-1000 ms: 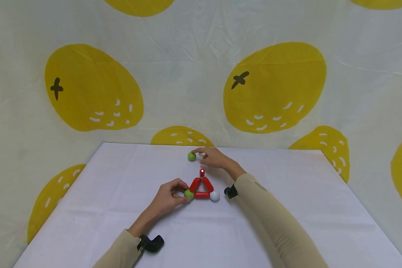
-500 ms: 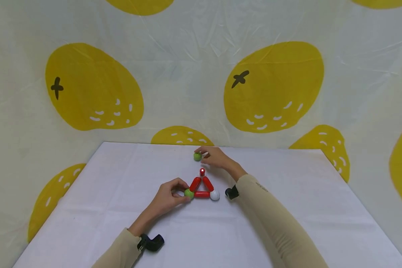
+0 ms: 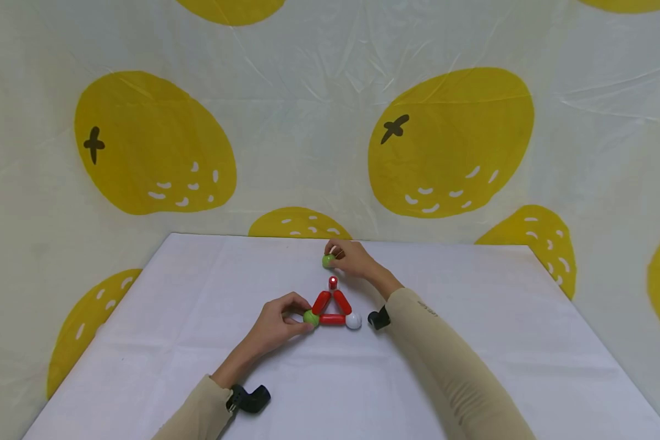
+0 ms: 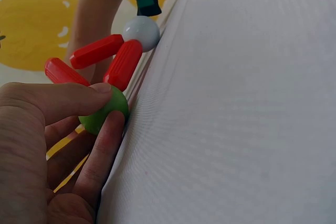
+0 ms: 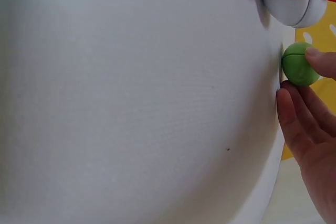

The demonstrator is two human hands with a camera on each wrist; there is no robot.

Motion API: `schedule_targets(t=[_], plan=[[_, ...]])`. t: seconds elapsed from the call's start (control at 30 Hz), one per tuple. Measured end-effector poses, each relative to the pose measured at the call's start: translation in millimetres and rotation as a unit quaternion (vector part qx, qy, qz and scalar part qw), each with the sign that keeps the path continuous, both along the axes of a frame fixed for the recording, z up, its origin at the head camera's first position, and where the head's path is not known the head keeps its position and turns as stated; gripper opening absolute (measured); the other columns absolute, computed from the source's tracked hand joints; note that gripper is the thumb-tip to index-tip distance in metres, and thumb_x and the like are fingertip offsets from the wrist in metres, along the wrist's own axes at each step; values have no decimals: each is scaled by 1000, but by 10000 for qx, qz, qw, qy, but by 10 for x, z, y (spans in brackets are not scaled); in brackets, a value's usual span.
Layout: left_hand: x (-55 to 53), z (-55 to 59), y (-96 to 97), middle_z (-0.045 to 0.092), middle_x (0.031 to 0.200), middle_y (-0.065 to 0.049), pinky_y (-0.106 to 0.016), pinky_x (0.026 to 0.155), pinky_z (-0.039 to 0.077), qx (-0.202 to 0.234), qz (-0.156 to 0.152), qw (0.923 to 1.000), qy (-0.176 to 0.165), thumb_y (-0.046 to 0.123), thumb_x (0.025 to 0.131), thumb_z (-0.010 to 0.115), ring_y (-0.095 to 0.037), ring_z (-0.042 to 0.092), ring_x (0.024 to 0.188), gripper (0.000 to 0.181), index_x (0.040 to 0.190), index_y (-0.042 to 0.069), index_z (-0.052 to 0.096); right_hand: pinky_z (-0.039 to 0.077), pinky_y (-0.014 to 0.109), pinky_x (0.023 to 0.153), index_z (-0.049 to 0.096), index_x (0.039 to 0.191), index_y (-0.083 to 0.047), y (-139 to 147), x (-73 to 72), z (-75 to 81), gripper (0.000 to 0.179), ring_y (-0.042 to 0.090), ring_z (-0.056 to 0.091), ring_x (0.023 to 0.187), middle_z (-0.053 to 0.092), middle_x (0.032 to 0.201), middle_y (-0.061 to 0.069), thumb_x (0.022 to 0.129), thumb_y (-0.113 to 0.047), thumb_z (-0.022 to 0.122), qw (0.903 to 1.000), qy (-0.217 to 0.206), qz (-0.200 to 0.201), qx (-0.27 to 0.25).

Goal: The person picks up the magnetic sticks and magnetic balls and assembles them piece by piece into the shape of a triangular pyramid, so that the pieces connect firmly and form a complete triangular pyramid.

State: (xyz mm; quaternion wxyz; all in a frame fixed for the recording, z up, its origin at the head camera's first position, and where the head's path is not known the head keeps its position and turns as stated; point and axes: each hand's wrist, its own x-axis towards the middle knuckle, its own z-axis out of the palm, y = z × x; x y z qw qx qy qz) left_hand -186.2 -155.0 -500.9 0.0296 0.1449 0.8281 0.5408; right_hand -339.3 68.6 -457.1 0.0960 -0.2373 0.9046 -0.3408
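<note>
My left hand (image 3: pixel 277 321) pinches a green ball (image 3: pixel 310 318) at the left corner of a small triangle of red rods. In the left wrist view, thumb and fingers lie around this green ball (image 4: pixel 119 103). A red rod (image 3: pixel 332 319) links it to a white ball (image 3: pixel 353 321) at the right corner. Two more rods (image 4: pixel 97 51) slant up from the balls toward the far corner. There a short red piece (image 3: pixel 333 283) shows a pale end. Beyond it, my right hand (image 3: pixel 352 260) pinches a second green ball (image 5: pixel 300 64) between thumb and fingers, close over the table.
A white cloth covers the table (image 3: pixel 198 293). Its back edge runs just behind my right hand. A hanging cloth (image 3: pixel 302 140) printed with yellow fruit stands behind and at the sides. Black wrist cameras (image 3: pixel 250 400) sit on both wrists.
The far green ball has moved right, toward my right palm. My right fingers, first touching its top, now curl around it. My left hand and the triangle have stayed put.
</note>
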Motion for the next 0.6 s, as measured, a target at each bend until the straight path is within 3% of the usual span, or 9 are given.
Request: schedule_targets(t=[0.37,0.6], plan=[[1,-1,0,74,108,-1,-20,77,58,46,-3,10000,-2,20,84,86,-18,70,103,30,109,18,70,59,44,96,68,123,-15,79,79,58,28,33,65,118,69,125,14,96,-17,69,9991,-217,-243,-262],[-4,-29,-6,74,107,0,-20,76,58,33,-13,10000,70,21,84,87,-18,69,102,29,108,18,70,57,45,100,70,125,-13,135,183,119,29,33,66,118,69,126,14,97,-16,68,9987,-118,-155,-473]])
